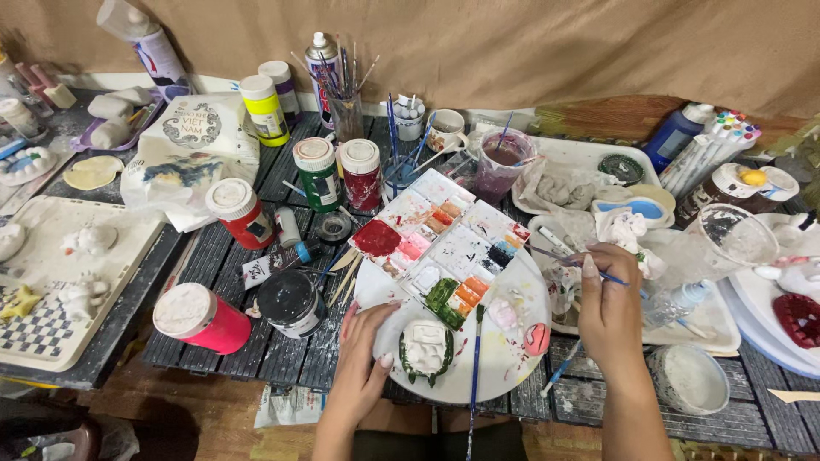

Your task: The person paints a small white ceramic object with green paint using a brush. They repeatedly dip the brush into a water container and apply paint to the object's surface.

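Left hand [369, 354] rests open, steadying the small white plaster figurine with green painted edge [425, 350] on the round white plate [521, 333], right hand [608, 294] pinches a thin blue-handled brush [574, 259], so dragging a wrist could probably smear the wet paint.

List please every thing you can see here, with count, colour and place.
figure: 1, white with green edge, on the plate, by the left hand
plate: 1, white, table front
palette: 1, white with mixed paints, on the plate's far edge
loose brush: 1, blue, across the plate
paint jars: several; green, red, yellow, pink, black; left of the palette
cup: 1, purplish water, behind the palette
trays: several, white, both sides
left hand: steadies the figure
right hand: holds a thin brush
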